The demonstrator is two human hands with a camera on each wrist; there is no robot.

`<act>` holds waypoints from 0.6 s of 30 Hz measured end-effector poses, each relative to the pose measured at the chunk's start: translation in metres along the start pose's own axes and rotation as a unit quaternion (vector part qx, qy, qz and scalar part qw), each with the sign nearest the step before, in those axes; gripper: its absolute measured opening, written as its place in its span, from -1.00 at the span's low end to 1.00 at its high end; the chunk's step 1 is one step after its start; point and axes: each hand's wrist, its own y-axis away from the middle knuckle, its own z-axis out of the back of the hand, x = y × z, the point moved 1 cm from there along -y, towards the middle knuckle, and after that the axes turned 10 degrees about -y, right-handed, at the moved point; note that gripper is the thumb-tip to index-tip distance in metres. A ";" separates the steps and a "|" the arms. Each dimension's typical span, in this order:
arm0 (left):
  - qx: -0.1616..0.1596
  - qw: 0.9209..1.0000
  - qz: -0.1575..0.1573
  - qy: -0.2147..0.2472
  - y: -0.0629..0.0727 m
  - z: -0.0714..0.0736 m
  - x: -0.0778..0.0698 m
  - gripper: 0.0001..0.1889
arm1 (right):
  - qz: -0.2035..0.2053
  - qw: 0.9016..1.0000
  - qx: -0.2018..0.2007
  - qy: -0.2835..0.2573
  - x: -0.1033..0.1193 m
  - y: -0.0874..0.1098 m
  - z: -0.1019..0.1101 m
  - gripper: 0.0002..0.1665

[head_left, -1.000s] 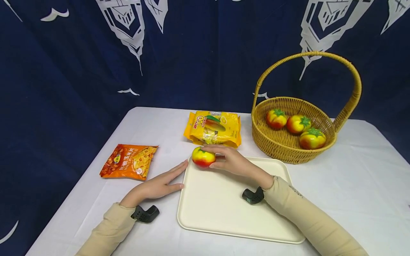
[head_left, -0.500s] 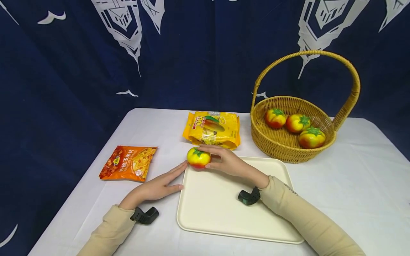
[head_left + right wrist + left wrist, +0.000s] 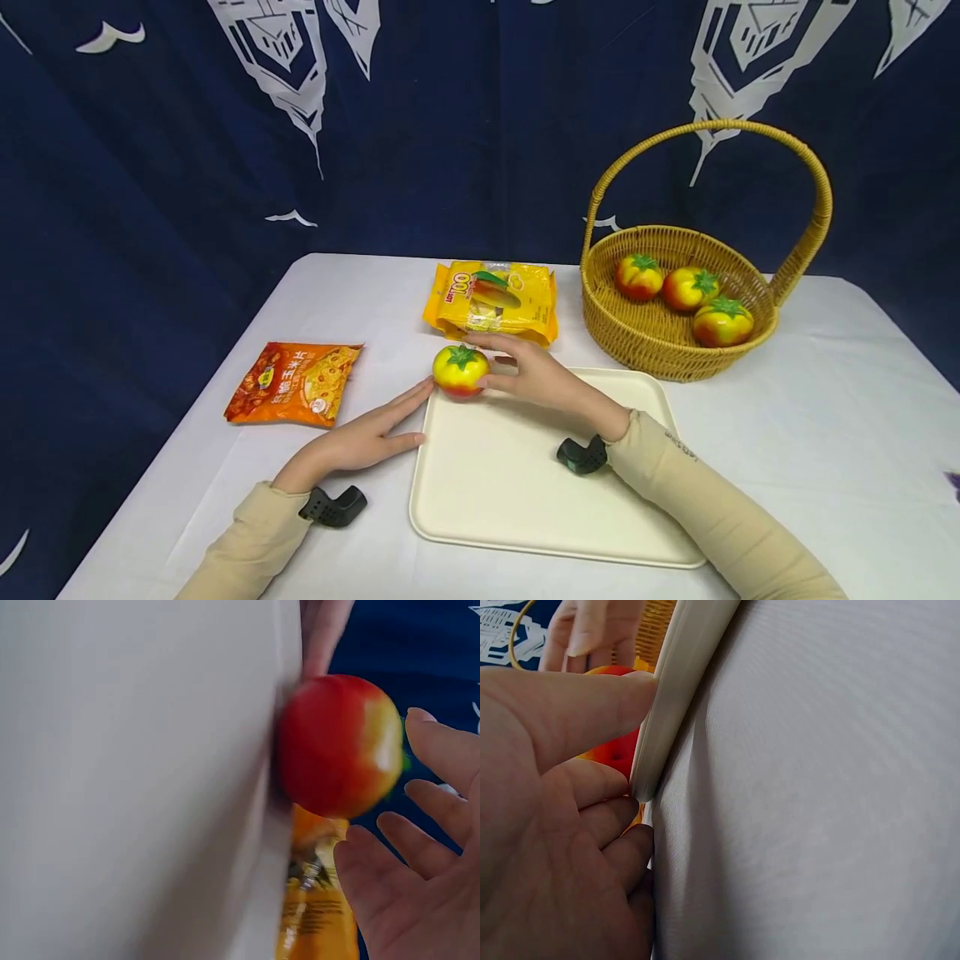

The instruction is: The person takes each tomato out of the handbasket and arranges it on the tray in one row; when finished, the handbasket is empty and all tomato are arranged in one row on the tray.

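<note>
A red and yellow tomato (image 3: 461, 371) with a green leafy top sits upright in the far left corner of the cream tray (image 3: 547, 492). My right hand (image 3: 536, 375) is just right of it, fingers spread around its side. In the right wrist view a gap shows between those fingers (image 3: 431, 847) and the tomato (image 3: 337, 746). My left hand (image 3: 367, 437) lies along the tray's left edge with fingers extended. Thumb and fingertips touch the outside of the tray rim (image 3: 671, 705) in the left wrist view.
A wicker basket (image 3: 637, 346) with a tall handle holds three similar tomatoes (image 3: 692, 289) at the back right. Behind the tray lies a yellow snack bag (image 3: 491, 300) with a mango picture. An orange snack packet (image 3: 294, 383) is on the white tablecloth at the left.
The tomato has shifted left into the tray corner and turned its green top upward. My right hand followed it left, then its fingers came away. My left hand stays at the tray edge.
</note>
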 end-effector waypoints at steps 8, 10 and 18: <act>-0.004 1.000 -0.001 0.006 0.001 -0.001 0.000 -0.28 | -0.001 0.997 -0.046 -0.059 0.019 0.003 0.041 -0.39; -0.005 1.000 0.000 0.007 0.001 -0.001 0.001 -0.28 | -0.009 0.995 -0.058 -0.079 0.024 0.005 0.055 -0.39; -0.006 1.000 0.003 0.007 0.001 -0.002 0.002 -0.27 | -0.035 0.986 -0.143 -0.074 0.038 0.015 0.131 -0.38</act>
